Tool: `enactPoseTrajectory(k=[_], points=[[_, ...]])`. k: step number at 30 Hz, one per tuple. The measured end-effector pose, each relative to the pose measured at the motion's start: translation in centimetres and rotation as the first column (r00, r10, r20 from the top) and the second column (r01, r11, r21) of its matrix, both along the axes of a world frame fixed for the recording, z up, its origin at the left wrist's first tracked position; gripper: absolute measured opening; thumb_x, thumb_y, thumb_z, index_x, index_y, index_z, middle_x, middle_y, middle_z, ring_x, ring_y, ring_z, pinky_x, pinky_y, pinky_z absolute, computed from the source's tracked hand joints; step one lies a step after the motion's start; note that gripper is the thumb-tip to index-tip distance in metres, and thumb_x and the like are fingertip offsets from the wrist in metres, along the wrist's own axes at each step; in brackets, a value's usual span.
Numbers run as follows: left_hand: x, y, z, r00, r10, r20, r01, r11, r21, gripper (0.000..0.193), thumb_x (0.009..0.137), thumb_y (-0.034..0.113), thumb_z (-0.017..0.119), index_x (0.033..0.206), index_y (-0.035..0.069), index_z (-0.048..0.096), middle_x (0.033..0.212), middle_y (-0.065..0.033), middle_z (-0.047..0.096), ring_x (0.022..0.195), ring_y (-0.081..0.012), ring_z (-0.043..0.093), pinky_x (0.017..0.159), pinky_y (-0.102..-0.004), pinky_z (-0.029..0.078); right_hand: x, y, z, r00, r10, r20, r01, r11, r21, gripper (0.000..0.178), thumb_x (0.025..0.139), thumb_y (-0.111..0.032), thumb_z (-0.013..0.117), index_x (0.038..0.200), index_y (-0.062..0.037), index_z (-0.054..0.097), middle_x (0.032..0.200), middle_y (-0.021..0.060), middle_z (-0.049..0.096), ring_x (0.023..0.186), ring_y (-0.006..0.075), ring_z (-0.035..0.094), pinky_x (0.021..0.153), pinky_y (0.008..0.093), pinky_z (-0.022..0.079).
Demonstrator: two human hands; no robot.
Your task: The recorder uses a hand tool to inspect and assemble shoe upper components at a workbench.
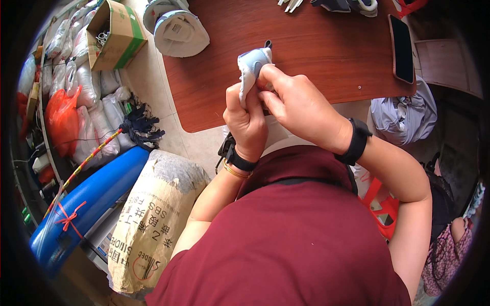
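Note:
Both hands hold a light-blue and white shoe upper [251, 62] with a dark loop at its top, raised over the near edge of the table. My left hand [246, 122] grips it from below, fingers closed around its lower part. My right hand [298, 99] pinches its right side with thumb and forefinger; whatever lies between those fingertips is hidden. Black bands circle both wrists.
The reddish-brown table [219, 92] carries stacked pale shoe pieces [181, 34], a phone [401, 48], white strips [292, 4] and dark shoe parts [347, 5]. Around it are a cardboard box [115, 38], a paper sack [153, 219], a blue cylinder [94, 204] and grey cloth [403, 115].

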State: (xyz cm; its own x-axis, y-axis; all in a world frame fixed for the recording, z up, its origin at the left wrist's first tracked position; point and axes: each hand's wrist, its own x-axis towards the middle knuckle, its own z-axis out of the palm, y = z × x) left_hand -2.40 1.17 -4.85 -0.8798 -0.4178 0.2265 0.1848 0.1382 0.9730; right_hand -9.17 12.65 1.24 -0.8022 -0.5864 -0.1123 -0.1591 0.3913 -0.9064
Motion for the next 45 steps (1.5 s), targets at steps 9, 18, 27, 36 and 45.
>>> enactPoseTrajectory(k=[9, 18, 27, 36, 45], points=[[-0.6, -2.3, 1.0, 0.997, 0.076, -0.019, -0.078, 0.985, -0.156, 0.015, 0.095, -0.006, 0.053, 0.107, 0.001, 0.06, 0.088, -0.0081, 0.067, 0.072, -0.0129, 0.062, 0.065, -0.0283, 0.051, 1.5, 3.5, 4.4, 0.967, 0.185, -0.173, -0.129, 0.949, 0.289, 0.017, 0.093, -0.008, 0.054, 0.109, -0.0018, 0.053, 0.079, 0.0223, 0.065, 0.074, 0.041, 0.065, 0.064, 0.0482, 0.051], [1.5, -4.1, 5.6, 0.903, -0.41, -0.124, 0.135, 0.547, -0.826, 0.042, 0.068, 0.001, 0.076, 0.106, 0.017, 0.072, 0.104, -0.008, 0.047, 0.093, -0.0252, 0.061, 0.075, -0.0356, 0.054, 0.5, 7.8, 7.8, 0.99, -0.085, -0.115, 0.043, 0.945, -0.326, 0.018, 0.087, 0.005, 0.061, 0.102, -0.0005, 0.054, 0.101, 0.009, 0.065, 0.071, 0.0082, 0.051, 0.065, 0.0238, 0.045], [1.3, -2.3, 5.6, 0.848, -0.496, -0.186, 0.097, 0.489, -0.867, 0.03, 0.069, 0.005, 0.08, 0.096, 0.015, 0.073, 0.097, -0.0053, 0.045, 0.088, -0.0221, 0.063, 0.061, -0.0303, 0.054, -2.0, 6.9, 2.8, 0.946, 0.301, -0.12, -0.317, 0.935, -0.159, 0.017, 0.083, -0.008, 0.074, 0.097, -0.0004, 0.069, 0.085, 0.0088, 0.067, 0.077, 0.0189, 0.064, 0.068, 0.0293, 0.05], [1.2, -1.8, 6.3, 0.844, -0.531, -0.074, 0.314, 0.601, -0.735, 0.033, 0.069, -0.003, 0.073, 0.1, 0.007, 0.07, 0.101, -0.0108, 0.062, 0.092, -0.0286, 0.062, 0.075, -0.0387, 0.053, -2.4, 7.0, 2.2, 0.954, 0.262, 0.149, -0.237, 0.957, -0.167, 0.014, 0.089, -0.013, 0.068, 0.093, 0.0008, 0.066, 0.078, 0.0084, 0.066, 0.072, 0.0144, 0.061, 0.068, 0.0286, 0.049], [2.4, -0.5, 7.0, 0.91, -0.365, 0.194, 0.392, 0.912, -0.121, 0.015, 0.082, -0.008, 0.069, 0.092, 0.001, 0.063, 0.086, -0.0089, 0.057, 0.068, -0.0144, 0.059, 0.057, -0.0254, 0.046, -3.6, 5.7, 1.3, 0.957, -0.115, 0.266, 0.154, 0.98, -0.13, 0.017, 0.096, -0.018, 0.06, 0.097, -0.0014, 0.062, 0.08, 0.0011, 0.062, 0.073, 0.0059, 0.054, 0.066, 0.0244, 0.046]])
